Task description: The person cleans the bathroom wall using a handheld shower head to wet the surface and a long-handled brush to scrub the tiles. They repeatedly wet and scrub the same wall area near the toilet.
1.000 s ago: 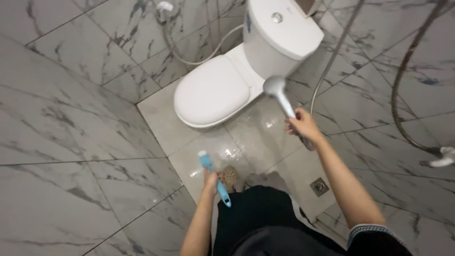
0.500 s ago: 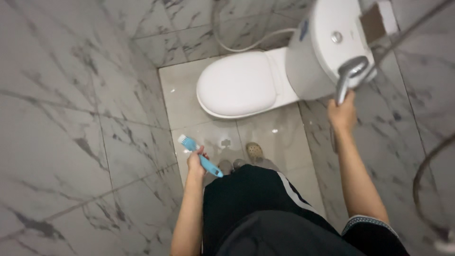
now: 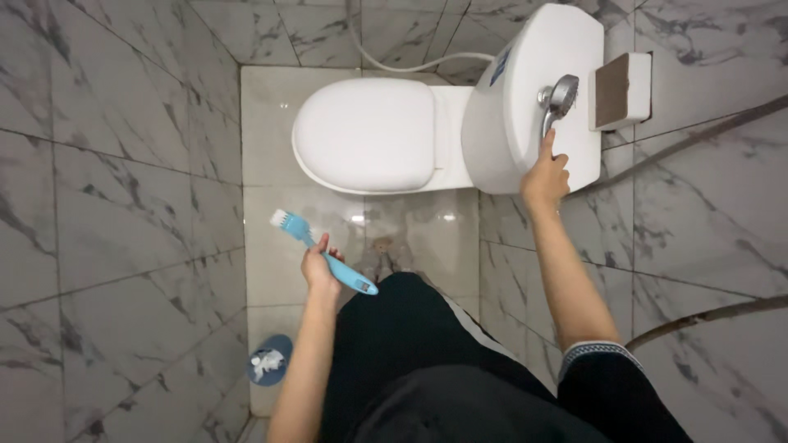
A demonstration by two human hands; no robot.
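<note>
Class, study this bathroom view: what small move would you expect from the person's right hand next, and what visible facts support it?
Probably tilting the shower head down toward the closed toilet lid. The right hand holds it above the cistern, while the left hand holds the blue brush ready.

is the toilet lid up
No, the white toilet lid lies shut flat over the bowl, below the cistern.

Small home bathroom: white toilet (image 3: 369, 135) with closed lid and cistern (image 3: 533, 90), grey-veined marble wall tiles (image 3: 107, 205), glossy wet floor (image 3: 279, 246).
</note>
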